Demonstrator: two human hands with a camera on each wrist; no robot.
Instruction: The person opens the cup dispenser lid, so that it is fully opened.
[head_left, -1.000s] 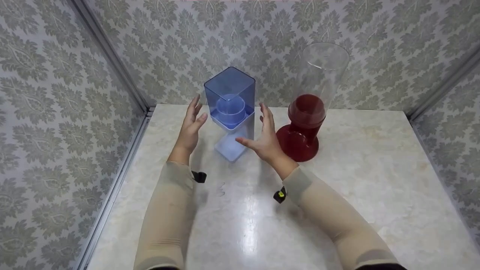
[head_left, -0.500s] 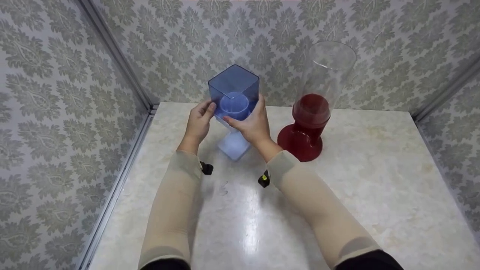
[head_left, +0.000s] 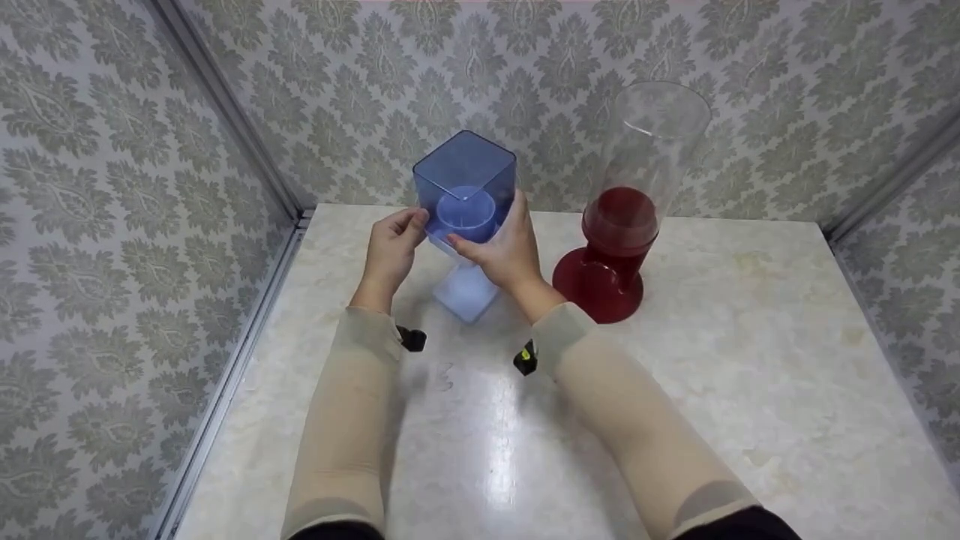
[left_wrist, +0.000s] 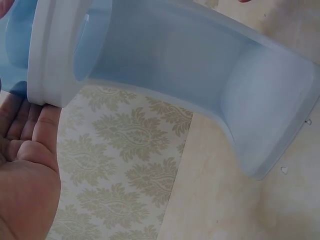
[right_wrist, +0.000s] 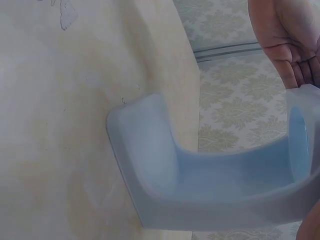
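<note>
A pet-feeder-like dispenser stands upright: a clear blue square container (head_left: 465, 161) sits in a pale blue stand with a square foot (head_left: 466, 292) on the table. My left hand (head_left: 390, 247) grips the left corner where container and collar meet, fingers curled and thumb at the edge. In the left wrist view its fingers lie against the white collar (left_wrist: 47, 55). From the right side, my right hand (head_left: 511, 251) holds the container's lower part, thumb across the front; its other fingers are mostly hidden behind. The curved stand (right_wrist: 225, 175) fills much of the right wrist view.
Close by on the right stands a red dispenser (head_left: 600, 289) with a round foot and a tall clear cylinder (head_left: 660, 127). A patterned wall (head_left: 337, 112) rises behind the pale table (head_left: 750, 360), and a metal-edged side panel (head_left: 225, 375) borders it on the left.
Both hands were apart from the blue dispenser one second ago, then came in from either side and took hold of it. The left hand has since shifted slightly left; the dispenser stays standing.
</note>
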